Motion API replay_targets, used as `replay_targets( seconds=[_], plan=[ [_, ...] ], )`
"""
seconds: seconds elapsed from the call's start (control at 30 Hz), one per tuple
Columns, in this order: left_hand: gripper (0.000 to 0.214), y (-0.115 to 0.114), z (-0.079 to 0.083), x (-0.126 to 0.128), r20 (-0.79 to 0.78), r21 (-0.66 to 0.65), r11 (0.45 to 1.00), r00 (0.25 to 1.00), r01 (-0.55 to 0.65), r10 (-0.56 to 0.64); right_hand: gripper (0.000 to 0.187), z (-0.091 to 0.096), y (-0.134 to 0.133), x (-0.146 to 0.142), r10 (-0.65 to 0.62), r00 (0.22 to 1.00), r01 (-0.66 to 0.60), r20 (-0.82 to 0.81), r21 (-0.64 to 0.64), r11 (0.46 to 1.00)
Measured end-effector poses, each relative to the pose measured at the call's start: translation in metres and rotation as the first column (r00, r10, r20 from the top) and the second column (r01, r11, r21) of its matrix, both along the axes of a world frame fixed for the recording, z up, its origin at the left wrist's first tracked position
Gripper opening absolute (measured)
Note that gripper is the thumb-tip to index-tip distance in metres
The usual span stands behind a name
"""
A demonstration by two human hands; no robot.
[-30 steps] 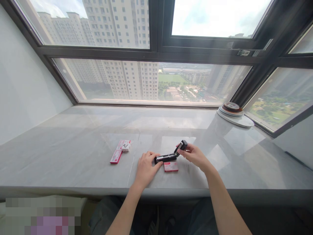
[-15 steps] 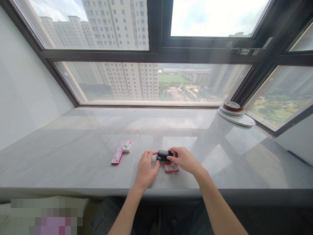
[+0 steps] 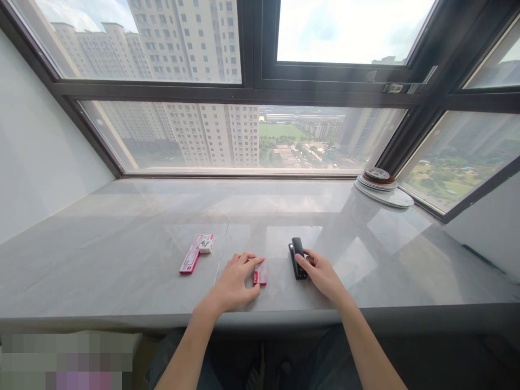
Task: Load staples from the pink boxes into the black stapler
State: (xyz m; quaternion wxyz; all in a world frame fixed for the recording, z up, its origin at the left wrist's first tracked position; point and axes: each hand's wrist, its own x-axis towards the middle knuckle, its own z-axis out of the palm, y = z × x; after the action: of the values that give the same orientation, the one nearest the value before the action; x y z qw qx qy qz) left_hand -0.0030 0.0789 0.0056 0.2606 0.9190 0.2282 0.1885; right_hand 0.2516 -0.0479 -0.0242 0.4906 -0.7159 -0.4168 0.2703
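Observation:
My right hand [image 3: 317, 268] is closed around a black stapler [image 3: 298, 260], thumb on top and fingers along its right side. The stapler lies lengthwise away from me on the grey stone surface. To its left, my left hand [image 3: 238, 279] spans a small red-and-white box [image 3: 260, 274], with a fingertip at its far end and the thumb at its near end. Farther left, two flat pink-and-white boxes [image 3: 189, 262] lie end to end, and a small white box [image 3: 206, 244] with a dark picture on it sits against them.
A stack of round plates or lids [image 3: 382, 187] stands in the far right corner by the window. Dark window frames [image 3: 244, 93] border the sill at the back and right. The counter's front edge [image 3: 284, 314] runs just before my body.
The stapler has moved right and turned from lying sideways to pointing away from me. My left hand has left the stapler and taken hold of the red-and-white box, which has turned and shifted left.

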Motion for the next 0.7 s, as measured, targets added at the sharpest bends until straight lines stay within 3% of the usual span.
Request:
replay_targets(
  seconds=[0.17, 0.3, 0.47, 0.53, 0.6, 0.63, 0.7],
  plan=[
    [0.076, -0.011, -0.013, 0.002, 0.062, 0.018, 0.998, 0.996, -0.063, 0.062, 0.059, 0.002, -0.007, -0.03, 0.088, 0.996, -0.088, -0.015, -0.004, 0.996],
    [0.082, -0.019, -0.016, 0.015, 0.083, -0.011, 0.999, 0.995, -0.051, 0.052, 0.057, 0.005, -0.002, -0.049, 0.072, 0.997, -0.072, 0.01, 0.014, 0.997],
    [0.082, -0.021, -0.013, 0.015, 0.128, -0.062, 0.996, 0.99, -0.058, 0.066, 0.061, 0.002, 0.001, -0.053, 0.044, 0.999, -0.044, 0.029, 0.007, 0.999],
    [0.073, -0.016, -0.011, 0.007, 0.17, -0.037, 0.987, 0.972, -0.159, 0.163, 0.065, -0.001, 0.001, -0.053, 0.019, 1.0, -0.019, 0.02, 0.007, 1.0],
    [0.053, -0.003, -0.011, -0.009, 0.232, 0.007, 0.911, 0.887, -0.412, 0.399, 0.065, -0.003, 0.001, -0.053, 0.0, 1.0, 0.0, 0.003, 0.015, 1.0],
    [0.045, 0.006, -0.012, -0.02, 0.259, 0.027, 0.821, 0.797, -0.57, 0.545, 0.063, -0.004, 0.0, -0.053, -0.005, 1.0, 0.005, -0.005, 0.018, 1.0],
    [0.042, 0.026, -0.015, -0.047, 0.261, 0.06, 0.566, 0.56, -0.822, 0.786, 0.059, -0.004, 0.0, -0.053, -0.001, 1.0, 0.001, -0.012, 0.02, 1.0]
  ],
)
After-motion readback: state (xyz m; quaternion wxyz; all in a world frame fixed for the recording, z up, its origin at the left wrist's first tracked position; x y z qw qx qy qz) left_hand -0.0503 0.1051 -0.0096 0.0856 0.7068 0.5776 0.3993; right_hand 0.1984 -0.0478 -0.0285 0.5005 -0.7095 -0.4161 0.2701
